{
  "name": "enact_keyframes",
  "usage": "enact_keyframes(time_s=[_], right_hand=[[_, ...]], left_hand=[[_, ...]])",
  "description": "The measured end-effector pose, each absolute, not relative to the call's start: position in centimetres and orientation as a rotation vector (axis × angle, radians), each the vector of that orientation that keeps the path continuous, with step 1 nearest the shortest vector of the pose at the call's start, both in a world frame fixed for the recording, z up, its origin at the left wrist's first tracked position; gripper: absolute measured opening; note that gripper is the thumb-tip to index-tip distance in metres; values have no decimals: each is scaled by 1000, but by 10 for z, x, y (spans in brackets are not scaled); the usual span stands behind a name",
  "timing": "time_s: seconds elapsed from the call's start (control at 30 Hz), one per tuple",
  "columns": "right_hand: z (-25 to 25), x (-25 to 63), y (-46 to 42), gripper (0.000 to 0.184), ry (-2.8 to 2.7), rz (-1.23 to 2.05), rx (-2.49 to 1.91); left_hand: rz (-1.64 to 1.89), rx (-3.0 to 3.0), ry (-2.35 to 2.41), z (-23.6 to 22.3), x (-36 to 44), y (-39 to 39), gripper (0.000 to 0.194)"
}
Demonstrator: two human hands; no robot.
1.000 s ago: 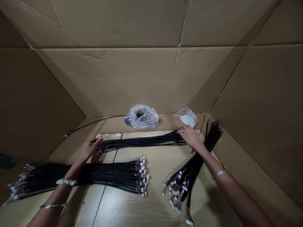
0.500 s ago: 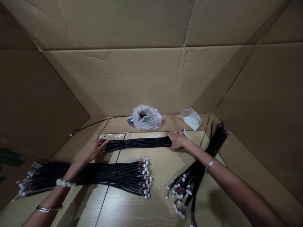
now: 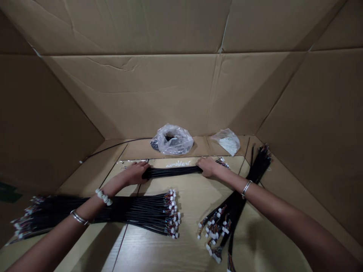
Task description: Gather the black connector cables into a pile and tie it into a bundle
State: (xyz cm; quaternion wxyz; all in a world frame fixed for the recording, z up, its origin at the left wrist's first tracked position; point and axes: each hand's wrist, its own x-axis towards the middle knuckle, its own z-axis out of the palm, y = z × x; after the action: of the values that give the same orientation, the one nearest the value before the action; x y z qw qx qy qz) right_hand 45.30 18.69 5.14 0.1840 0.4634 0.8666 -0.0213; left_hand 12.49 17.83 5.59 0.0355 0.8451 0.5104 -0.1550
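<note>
A bundle of black cables (image 3: 174, 172) lies crosswise on the table toward the back. My left hand (image 3: 136, 172) is wrapped over its left part, and my right hand (image 3: 207, 166) grips it near the right end. Small connectors show past my right hand; the bundle's left end is hidden by my left hand. Beneath my left forearm rests a larger cable bundle (image 3: 147, 208) with white connectors at both ends. Another cable bundle (image 3: 238, 202) lies slantwise under my right forearm, its white connectors fanned out toward me.
Against the back cardboard wall (image 3: 136, 94) sit a clear plastic bag (image 3: 176, 141) with dark contents and a smaller bag (image 3: 229, 143) holding white pieces. A single black cable (image 3: 107, 148) curves out to the left. Cardboard also rises at both sides.
My left hand has moved right along the back bundle, from its left end to a grip farther in. My right hand has stayed near the right end, its fingers now closed more tightly.
</note>
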Motion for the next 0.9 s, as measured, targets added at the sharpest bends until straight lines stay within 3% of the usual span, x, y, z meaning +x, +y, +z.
enact_keyframes(time_s=[0.1, 0.57, 0.9], right_hand=[[51, 459, 184, 41, 2486, -83, 1298], [55, 469, 165, 46, 2626, -202, 1471], [111, 438, 179, 31, 2800, -249, 1536]], left_hand=[[-537, 2616, 1552, 56, 130, 183, 38], [-512, 2625, 1648, 52, 135, 180, 34], [-422, 2497, 2120, 111, 75, 183, 33]])
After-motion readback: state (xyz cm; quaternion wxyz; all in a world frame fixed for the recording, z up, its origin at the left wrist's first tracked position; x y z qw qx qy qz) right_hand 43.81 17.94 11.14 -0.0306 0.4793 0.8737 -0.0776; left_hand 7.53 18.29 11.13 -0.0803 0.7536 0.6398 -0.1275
